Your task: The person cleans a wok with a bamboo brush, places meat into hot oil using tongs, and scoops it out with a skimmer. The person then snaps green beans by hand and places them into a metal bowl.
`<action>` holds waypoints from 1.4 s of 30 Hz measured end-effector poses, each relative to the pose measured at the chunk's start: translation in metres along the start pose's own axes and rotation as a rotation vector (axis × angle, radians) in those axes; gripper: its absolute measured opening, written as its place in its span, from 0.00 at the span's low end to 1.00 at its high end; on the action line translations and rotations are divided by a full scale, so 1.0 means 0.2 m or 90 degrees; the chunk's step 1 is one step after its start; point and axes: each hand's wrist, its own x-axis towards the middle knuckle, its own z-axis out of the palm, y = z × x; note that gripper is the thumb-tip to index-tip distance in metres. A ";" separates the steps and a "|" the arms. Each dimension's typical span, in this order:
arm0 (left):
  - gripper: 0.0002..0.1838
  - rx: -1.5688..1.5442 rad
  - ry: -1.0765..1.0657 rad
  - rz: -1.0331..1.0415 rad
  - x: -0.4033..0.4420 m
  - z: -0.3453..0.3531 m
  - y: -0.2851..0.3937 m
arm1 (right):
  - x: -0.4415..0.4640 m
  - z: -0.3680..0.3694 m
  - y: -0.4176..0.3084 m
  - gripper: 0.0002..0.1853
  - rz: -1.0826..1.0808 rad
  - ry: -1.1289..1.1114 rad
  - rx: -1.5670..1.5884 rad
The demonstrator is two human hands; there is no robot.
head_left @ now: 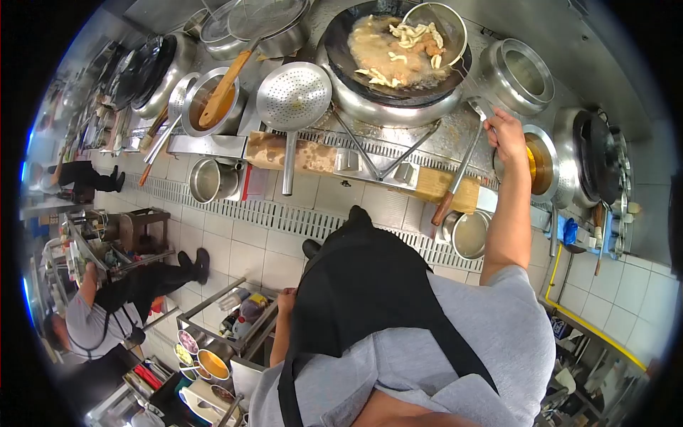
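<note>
My right hand (506, 135) is closed on the handle of a wire strainer (435, 32), whose round mesh basket is at the right side of a black wok (341, 60). Pale strips of food (416, 37) lie in and beside the basket, over bubbling oil (373, 43) in the wok. Below my right hand, a ladle with a wooden-ended handle (459, 174) rests across the counter edge. My left hand (287, 300) hangs low beside the black apron, near a metal cart; its fingers look curled, and what it holds, if anything, is too small to make out.
A perforated ladle (294, 96) lies left of the wok. Further left, a wooden paddle (226, 89) rests in a pot (192, 114). A bowl of orange liquid (544, 160) stands at the right. Behind on the left, a person (107, 320) stands by shelves; another person (64, 174) is farther off.
</note>
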 end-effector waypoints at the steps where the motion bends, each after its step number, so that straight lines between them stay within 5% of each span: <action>1: 0.19 -0.013 -0.005 -0.009 -0.02 -0.03 0.04 | 0.02 0.00 0.01 0.24 -0.011 0.016 -0.011; 10: 0.16 -0.295 -0.043 -0.145 -0.08 -0.23 0.41 | -0.02 0.08 -0.03 0.26 -0.159 0.176 -0.339; 13: 0.14 -0.253 -0.035 -0.116 -0.06 -0.23 0.39 | -0.09 0.13 -0.03 0.26 -0.322 0.173 -0.378; 16: 0.13 -0.206 -0.021 -0.079 -0.02 -0.17 0.32 | -0.06 0.18 0.08 0.26 -0.334 0.138 -0.469; 17: 0.13 -0.196 -0.015 -0.072 -0.03 -0.15 0.29 | -0.05 0.19 0.09 0.26 -0.222 0.122 -0.499; 21: 0.14 -0.251 -0.029 -0.108 -0.09 -0.18 0.28 | -0.14 0.32 -0.05 0.25 -0.185 0.149 -0.401; 25: 0.14 -0.270 -0.039 -0.109 -0.09 -0.22 0.26 | -0.01 0.52 -0.04 0.25 -0.317 0.094 -0.189; 26: 0.13 -0.260 -0.040 -0.096 -0.08 -0.19 0.21 | -0.02 0.62 -0.07 0.23 -0.192 0.030 -0.028; 29: 0.13 -0.308 -0.029 -0.105 -0.09 -0.19 0.20 | 0.00 1.04 -0.12 0.17 -0.094 -0.104 0.184; 31: 0.13 -0.326 -0.005 -0.107 -0.14 -0.23 0.27 | 0.07 1.32 -0.11 0.20 -0.040 -0.230 0.233; 35: 0.13 -0.294 0.017 -0.121 -0.22 -0.24 0.30 | 0.20 1.89 -0.13 0.02 0.039 -0.328 0.389; 37: 0.14 -0.346 0.040 -0.126 -0.31 -0.24 0.30 | 0.32 2.14 -0.10 0.05 0.061 -0.357 0.403; 40: 0.13 -0.349 0.074 -0.095 -0.26 0.24 -0.42 | 0.42 2.36 -0.12 0.05 0.145 -0.353 0.371; 42: 0.13 -0.307 0.075 -0.087 -0.31 0.32 -0.60 | 0.31 2.30 -0.21 0.09 0.116 -0.371 0.403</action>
